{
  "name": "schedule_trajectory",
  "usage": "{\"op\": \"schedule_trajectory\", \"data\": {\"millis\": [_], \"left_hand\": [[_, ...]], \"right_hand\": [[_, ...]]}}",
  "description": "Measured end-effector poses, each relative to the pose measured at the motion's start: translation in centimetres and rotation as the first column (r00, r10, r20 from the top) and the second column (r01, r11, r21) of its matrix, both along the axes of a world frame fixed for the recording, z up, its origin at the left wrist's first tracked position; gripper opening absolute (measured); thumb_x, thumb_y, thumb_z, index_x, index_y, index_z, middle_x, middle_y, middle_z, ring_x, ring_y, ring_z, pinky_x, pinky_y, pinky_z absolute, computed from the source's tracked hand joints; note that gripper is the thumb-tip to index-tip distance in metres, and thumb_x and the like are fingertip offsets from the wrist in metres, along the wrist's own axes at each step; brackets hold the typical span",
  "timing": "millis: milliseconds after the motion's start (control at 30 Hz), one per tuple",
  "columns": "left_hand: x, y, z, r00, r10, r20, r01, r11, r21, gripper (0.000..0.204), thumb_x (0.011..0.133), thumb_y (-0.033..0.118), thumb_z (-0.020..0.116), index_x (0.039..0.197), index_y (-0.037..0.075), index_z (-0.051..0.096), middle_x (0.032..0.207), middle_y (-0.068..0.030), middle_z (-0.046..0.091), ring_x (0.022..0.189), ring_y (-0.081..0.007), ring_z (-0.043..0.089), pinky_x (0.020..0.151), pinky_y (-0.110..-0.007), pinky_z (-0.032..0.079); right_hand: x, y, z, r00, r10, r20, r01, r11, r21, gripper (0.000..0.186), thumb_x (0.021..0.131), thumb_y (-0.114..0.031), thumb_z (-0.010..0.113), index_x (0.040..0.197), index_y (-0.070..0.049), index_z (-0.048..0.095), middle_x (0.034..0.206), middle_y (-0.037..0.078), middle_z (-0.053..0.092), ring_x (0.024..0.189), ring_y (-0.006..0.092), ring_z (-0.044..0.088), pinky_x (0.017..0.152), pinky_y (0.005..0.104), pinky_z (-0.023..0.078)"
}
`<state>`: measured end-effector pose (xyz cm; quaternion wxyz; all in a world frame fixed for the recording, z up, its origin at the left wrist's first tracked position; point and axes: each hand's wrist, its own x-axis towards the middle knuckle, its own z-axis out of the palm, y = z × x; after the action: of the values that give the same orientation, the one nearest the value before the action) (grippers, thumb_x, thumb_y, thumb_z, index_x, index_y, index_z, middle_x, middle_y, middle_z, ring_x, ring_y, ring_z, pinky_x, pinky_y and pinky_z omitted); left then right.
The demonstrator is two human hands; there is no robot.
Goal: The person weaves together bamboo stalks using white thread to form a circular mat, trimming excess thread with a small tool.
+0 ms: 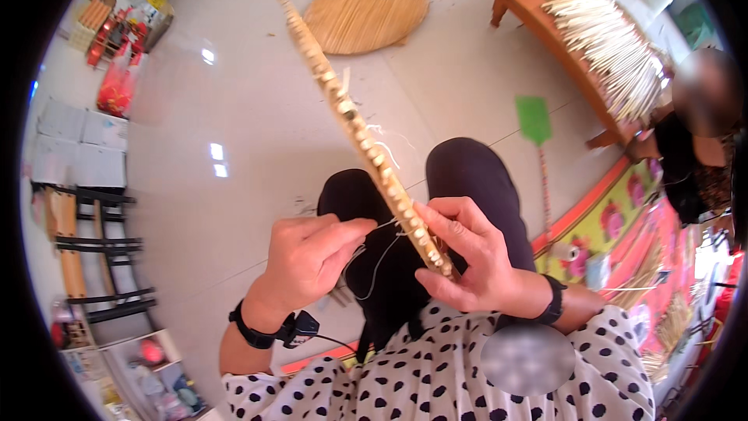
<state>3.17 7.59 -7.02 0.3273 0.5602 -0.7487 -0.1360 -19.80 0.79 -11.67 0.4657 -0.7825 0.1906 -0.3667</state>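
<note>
A long panel of pale plant stalks (363,140), seen nearly edge-on with a row of cut stalk ends, slants from the upper left down to my lap. My right hand (475,257) grips its near end, thumb on one side and fingers on the other. Close to that end, my left hand (308,253) is closed in a pinch on a white thread (385,224) that runs to the panel. Any needle in the pinch is too small to make out. A loose length of thread hangs over my dark trousers, and other white ends stick out farther up the panel.
On the floor ahead lies a round stalk mat (368,14). A wooden bench (538,23) at the right carries many stalks (612,54), with another person (693,132) beside it. A green fly swatter (534,118) and thread spool (564,252) are nearer; boxes (82,140) stand left.
</note>
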Motion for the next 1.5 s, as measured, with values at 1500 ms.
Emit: {"op": "schedule_trajectory", "data": {"millis": [1500], "left_hand": [[-0.5, 2.0, 0.1, 0.987, 0.138, 0.087, -0.145, 0.987, 0.075, 0.014, 0.073, -0.004, 0.071, 0.080, 0.004, 0.063, 0.062, -0.0077, 0.056, 0.049, -0.0233, 0.054, 0.045, -0.029, 0.041]], "right_hand": [[1.8, -0.6, -3.3, 0.913, 0.259, 0.315, -0.315, 0.938, 0.144, 0.079, 0.073, -0.016, 0.075, 0.140, 0.007, 0.040, 0.119, 0.020, 0.043, 0.103, 0.0309, 0.054, 0.084, 0.0333, 0.051]]}}
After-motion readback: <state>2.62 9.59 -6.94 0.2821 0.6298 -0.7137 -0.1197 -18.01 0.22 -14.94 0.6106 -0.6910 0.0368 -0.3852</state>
